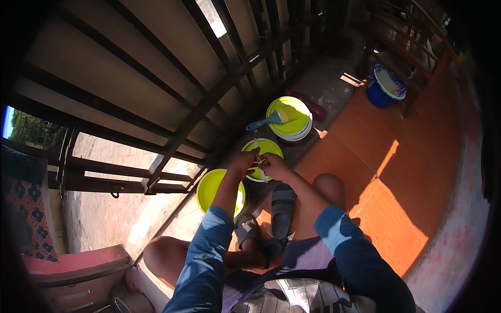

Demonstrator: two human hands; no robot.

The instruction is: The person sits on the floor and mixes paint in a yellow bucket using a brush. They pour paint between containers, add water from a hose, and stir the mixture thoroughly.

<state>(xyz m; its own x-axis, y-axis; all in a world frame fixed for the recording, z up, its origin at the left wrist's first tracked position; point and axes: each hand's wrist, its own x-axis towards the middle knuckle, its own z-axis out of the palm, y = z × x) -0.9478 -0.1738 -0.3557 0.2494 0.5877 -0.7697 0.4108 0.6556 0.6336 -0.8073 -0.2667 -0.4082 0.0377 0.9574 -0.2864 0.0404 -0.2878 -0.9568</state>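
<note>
Head view: the left hand (pixel 243 162) and right hand (pixel 274 167) held a thin pale strip (pixel 260 161) above a round yellow-green lid (pixel 272 146).
The strip was right between them, and neither hand looked clearly nearer. Its long way ran out from the person, the far end tipped a little left. The fingers of both hands were pinched together on its middle. Past them, a brush (pixel 271 119) lay on a white bucket (pixel 298 137).

A thin, narrow, whitish strip (pixel 263 175), maybe two pieces, I can't tell from here, is pinched between the left hand (pixel 244 160) and right hand (pixel 274 166), ends jutting out, slightly aslant above a round yellow-green lid (pixel 272 147).
</note>
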